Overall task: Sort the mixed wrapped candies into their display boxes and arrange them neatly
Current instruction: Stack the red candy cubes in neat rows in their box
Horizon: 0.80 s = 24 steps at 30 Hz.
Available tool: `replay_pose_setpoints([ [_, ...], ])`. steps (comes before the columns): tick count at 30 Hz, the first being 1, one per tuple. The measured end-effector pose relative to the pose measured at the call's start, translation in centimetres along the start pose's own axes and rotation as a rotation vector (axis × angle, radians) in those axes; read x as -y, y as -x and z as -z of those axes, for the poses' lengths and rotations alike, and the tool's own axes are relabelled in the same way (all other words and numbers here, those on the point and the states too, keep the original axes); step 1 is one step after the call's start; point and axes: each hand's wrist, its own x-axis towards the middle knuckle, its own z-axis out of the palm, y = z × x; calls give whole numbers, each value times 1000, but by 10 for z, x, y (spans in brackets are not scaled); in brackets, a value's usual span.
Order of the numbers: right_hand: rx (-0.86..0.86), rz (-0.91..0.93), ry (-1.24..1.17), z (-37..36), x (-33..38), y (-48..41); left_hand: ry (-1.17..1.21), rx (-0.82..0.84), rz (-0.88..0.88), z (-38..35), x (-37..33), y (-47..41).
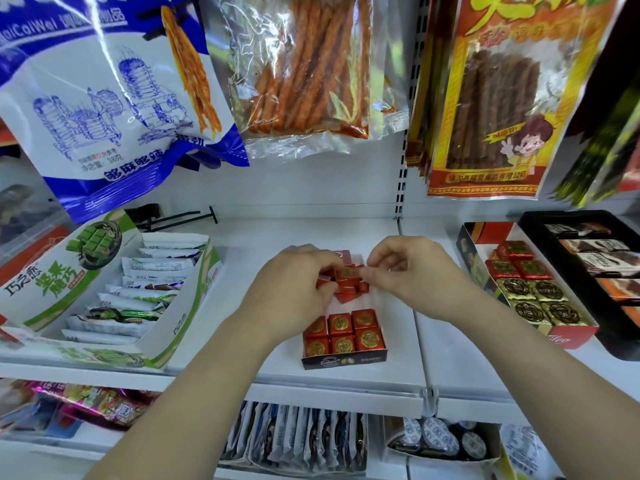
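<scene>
Your left hand and right hand arch knuckles-up over the back of the small cardboard box. Their curled fingertips pinch glossy red foil candies heaped there. At the box's front, six square candies with gold medallions lie in flat rows.

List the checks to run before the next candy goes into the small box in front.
1. Front rows of red candies flat and aligned in small box: ok.
2. Back of the box tidy: not ok, loose red candies lie piled and tilted.
3. Pinch of right hand on one loose candy: ok.
4. Grip of left hand: cannot tell, its fingers cover the pile.
5. Single colour in right display box: not ok, reds sit with gold candies.
</scene>
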Motion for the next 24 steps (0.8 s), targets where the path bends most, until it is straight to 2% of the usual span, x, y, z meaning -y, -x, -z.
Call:
replay_pose_setpoints([
  [5, -137, -113, -84, 8, -8, -4, -49, -1, -18, -16, -6, -13],
  [13, -149, -181, -221, 7, -17, -4, -180, 35, -17, -32, -20, -31],
  [20, -162, -134, -225, 2, -18, -11, -28, 85, -18, -23, -18, -29],
  [24, -140, -76, -117, -1, -17, -11, 55, 139, -11, -13, -14, -23],
])
